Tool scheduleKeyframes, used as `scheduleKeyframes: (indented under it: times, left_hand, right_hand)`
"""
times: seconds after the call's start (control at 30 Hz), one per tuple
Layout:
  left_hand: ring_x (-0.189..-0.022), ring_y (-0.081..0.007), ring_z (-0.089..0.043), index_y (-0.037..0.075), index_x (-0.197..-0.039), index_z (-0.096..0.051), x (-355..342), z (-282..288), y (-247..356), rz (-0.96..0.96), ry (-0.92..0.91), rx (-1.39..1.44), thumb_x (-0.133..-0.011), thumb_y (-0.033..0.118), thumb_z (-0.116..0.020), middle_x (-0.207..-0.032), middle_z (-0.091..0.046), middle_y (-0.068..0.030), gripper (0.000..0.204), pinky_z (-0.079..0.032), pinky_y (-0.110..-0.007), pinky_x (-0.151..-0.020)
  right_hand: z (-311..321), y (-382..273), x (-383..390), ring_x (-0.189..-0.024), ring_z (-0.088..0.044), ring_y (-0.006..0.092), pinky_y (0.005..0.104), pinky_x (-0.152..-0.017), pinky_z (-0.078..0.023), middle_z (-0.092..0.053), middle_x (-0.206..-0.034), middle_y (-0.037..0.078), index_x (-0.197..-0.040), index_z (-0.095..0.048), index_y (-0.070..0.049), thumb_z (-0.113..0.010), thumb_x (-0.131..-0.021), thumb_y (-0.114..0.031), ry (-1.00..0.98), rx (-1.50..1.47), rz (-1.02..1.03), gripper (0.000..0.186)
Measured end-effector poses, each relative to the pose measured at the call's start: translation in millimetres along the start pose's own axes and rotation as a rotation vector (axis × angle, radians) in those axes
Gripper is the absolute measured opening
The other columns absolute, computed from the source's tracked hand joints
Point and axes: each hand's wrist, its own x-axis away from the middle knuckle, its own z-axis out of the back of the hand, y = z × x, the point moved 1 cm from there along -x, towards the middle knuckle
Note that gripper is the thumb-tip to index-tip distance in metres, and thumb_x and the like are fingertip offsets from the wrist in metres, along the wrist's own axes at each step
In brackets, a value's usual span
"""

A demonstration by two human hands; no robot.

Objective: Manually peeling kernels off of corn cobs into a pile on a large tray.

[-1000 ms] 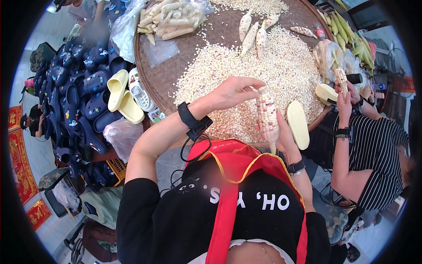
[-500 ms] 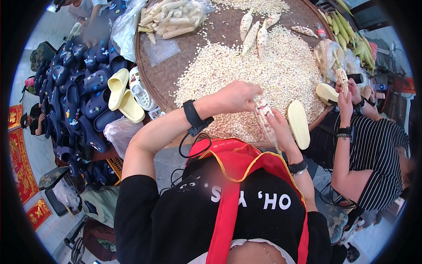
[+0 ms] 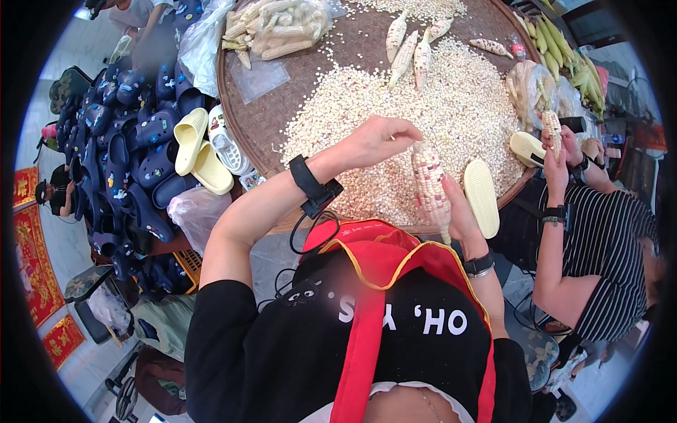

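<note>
My right hand [image 3: 458, 211] holds a white corn cob speckled with red kernels [image 3: 430, 185], its narrow stem end pointing down toward me. My left hand [image 3: 377, 137] is just above the cob's top, fingers curved and apart; whether a fingertip touches it is unclear. Beneath both lies a large heap of loose pale kernels [image 3: 352, 95] on a round brown tray [image 3: 254, 134]. Several whole speckled cobs [image 3: 402, 60] lie beyond the heap. A pale yellow slipper sole [image 3: 481, 197] sits beside my right hand.
Navy clogs [image 3: 127, 141] are piled at the left beside yellow slides [image 3: 190, 141]. Bagged pale cobs [image 3: 282, 32] sit at the tray's far left, green corn [image 3: 557, 49] at the far right. A co-worker in stripes [image 3: 599, 247] holds another cob [image 3: 552, 130] at the right.
Since half a second ago my left hand has risen off the cob's top and its fingers have loosened. My right hand has turned the cob slightly more upright. The co-worker's hands have shifted slightly.
</note>
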Motion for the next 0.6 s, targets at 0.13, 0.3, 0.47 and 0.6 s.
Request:
scheduleKeyframes:
  times: [0.13, 0.3, 0.47, 0.6]
  left_hand:
    - [-0.082, -0.0092, -0.058, 0.003, -0.107, -0.061, 2, 1, 8, 0.073, -0.101, 0.226, -0.087, 0.014, -0.057, -0.088, -0.065, -0.0044, 0.024, -0.047, -0.025, -0.072]
    - [-0.083, -0.0087, -0.058, 0.004, -0.111, -0.059, 6, 2, 6, 0.081, -0.159, 0.217, -0.086, 0.016, -0.061, -0.088, -0.064, -0.0036, 0.028, -0.047, -0.025, -0.073]
    - [-0.082, -0.009, -0.059, 0.005, -0.113, -0.059, 5, 5, 8, 0.07, -0.195, 0.192, -0.082, 0.015, -0.065, -0.085, -0.064, -0.0032, 0.032, -0.047, -0.024, -0.073]
    - [-0.081, -0.0094, -0.06, 0.005, -0.112, -0.06, 6, 7, 5, 0.026, -0.22, 0.124, -0.082, 0.015, -0.066, -0.085, -0.064, -0.0034, 0.033, -0.048, -0.025, -0.073]
  right_hand:
    - [0, 1, 0, -0.079, -0.062, 0.0191, 0.0302, -0.062, -0.051, -0.061, -0.098, 0.008, -0.123, -0.046, -0.01, -0.039, -0.094, -0.042, -0.002, -0.068, -0.052, 0.044]
    - [2, 3, 3, -0.078, -0.062, 0.0191, 0.0301, -0.063, -0.052, -0.06, -0.102, 0.008, -0.123, -0.045, -0.008, -0.044, -0.093, -0.04, -0.033, -0.09, -0.001, 0.044]
    - [3, 1, 4, -0.086, -0.06, 0.014, 0.03, -0.072, -0.054, -0.059, -0.105, 0.007, -0.124, -0.045, -0.003, -0.059, -0.086, -0.026, -0.075, 0.017, 0.004, 0.047]
    - [-5, -10, 8, -0.086, -0.059, 0.0115, 0.0271, -0.073, -0.051, -0.059, -0.105, 0.006, -0.123, -0.048, -0.001, -0.062, -0.084, -0.02, -0.044, 0.136, 0.04, 0.045]
